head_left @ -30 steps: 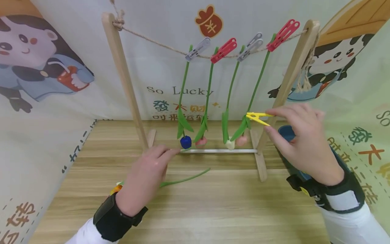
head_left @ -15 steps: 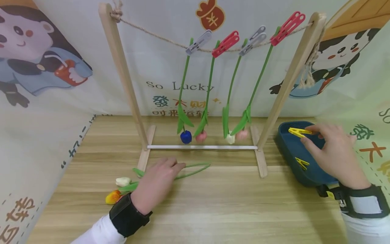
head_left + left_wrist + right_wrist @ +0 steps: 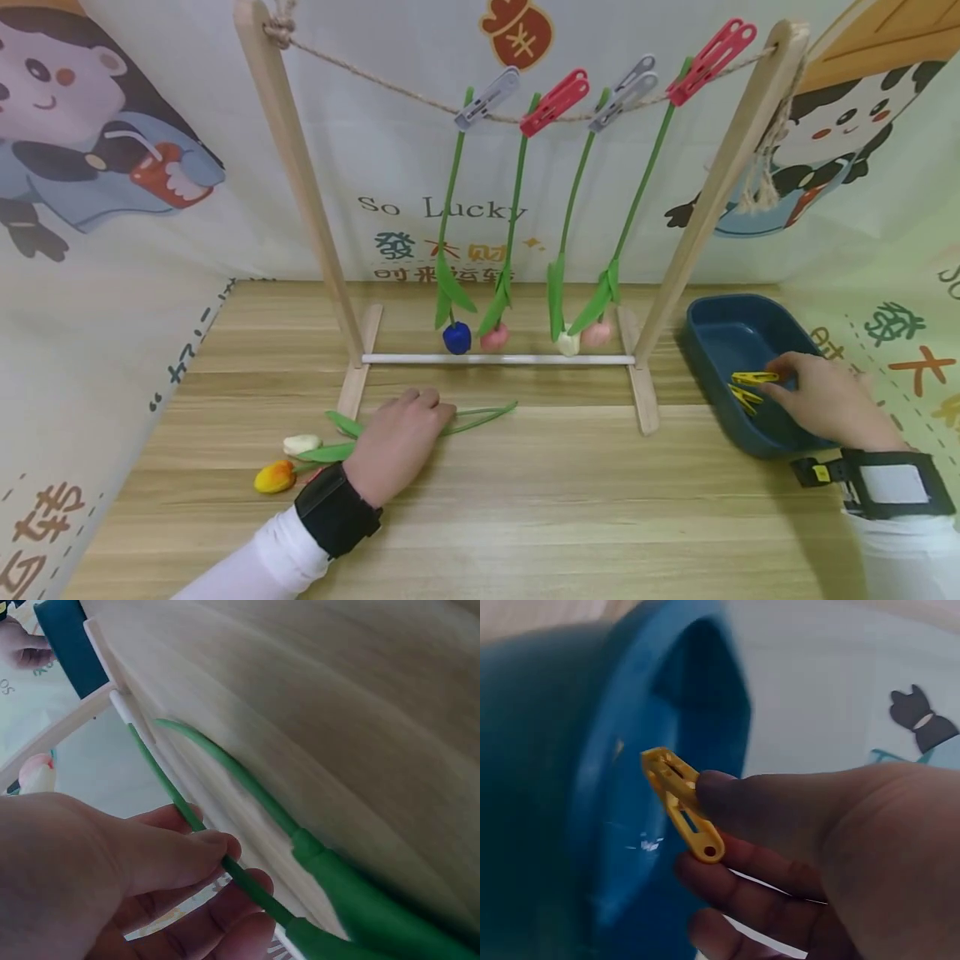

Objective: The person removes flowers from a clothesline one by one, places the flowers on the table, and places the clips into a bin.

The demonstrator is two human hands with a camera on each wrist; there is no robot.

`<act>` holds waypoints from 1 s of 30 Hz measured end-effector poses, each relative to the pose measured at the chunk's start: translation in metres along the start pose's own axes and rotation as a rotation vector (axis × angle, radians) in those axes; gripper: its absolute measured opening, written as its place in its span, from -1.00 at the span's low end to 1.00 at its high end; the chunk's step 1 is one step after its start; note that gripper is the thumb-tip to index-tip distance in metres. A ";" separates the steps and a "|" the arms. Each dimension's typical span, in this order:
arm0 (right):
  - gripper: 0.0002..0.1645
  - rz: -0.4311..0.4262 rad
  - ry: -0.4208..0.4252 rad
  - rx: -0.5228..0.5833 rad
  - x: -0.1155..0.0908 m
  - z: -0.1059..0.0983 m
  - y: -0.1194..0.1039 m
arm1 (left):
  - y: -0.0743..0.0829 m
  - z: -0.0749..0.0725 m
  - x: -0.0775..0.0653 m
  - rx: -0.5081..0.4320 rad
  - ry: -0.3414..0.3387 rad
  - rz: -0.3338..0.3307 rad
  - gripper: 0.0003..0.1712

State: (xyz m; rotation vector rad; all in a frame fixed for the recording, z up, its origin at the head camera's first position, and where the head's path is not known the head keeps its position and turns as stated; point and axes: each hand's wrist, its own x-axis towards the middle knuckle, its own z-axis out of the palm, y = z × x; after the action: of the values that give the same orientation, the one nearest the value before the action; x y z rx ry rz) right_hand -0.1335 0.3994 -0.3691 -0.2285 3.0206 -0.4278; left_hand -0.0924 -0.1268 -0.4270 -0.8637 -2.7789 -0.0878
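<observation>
On the table my left hand [image 3: 401, 442] pinches a green tulip stem [image 3: 244, 877] between thumb and fingers. A second stem [image 3: 232, 769] lies beside it. White [image 3: 302, 445] and orange-yellow [image 3: 275, 476] tulip heads show left of the hand; part of the flowers is hidden under the wrist. At the right, my right hand [image 3: 832, 400] holds a yellow clothespin [image 3: 682, 802] by its handle end, inside the blue basin [image 3: 712, 312]. Another yellow clothespin [image 3: 746, 400] lies in the basin close to it.
A wooden rack [image 3: 300, 175] with a twine line [image 3: 375, 79] stands at the back. Several tulips hang head down from it, such as a blue one [image 3: 457, 338], under grey [image 3: 487, 98] and red [image 3: 555, 102] clothespins. A white bar [image 3: 495, 359] joins the rack's feet.
My right hand has carried the yellow clothespin from beside the rack over to the basin and down into it. My left hand has come down and nearer, onto the stems on the table.
</observation>
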 end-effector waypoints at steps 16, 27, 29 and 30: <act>-0.50 0.017 -0.111 -0.036 0.002 0.010 0.011 | -0.004 0.009 0.000 0.021 0.003 -0.003 -0.73; -0.49 -0.021 -0.058 -0.010 -0.001 0.003 0.001 | -0.004 -0.004 -0.004 -0.006 0.015 -0.008 -0.62; -0.47 -0.010 -0.056 -0.020 -0.001 -0.002 -0.005 | -0.004 -0.009 -0.005 -0.016 0.012 -0.017 -0.59; -0.46 -0.010 -0.051 -0.027 -0.002 -0.005 -0.009 | -0.004 -0.011 -0.005 -0.020 0.008 -0.021 -0.57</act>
State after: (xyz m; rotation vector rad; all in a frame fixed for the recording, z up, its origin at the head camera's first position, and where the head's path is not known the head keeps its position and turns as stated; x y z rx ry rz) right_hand -0.1309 0.3921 -0.3616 -0.2519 2.9783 -0.3765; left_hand -0.0882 -0.1339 -0.4171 -0.8377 -2.7846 -0.1221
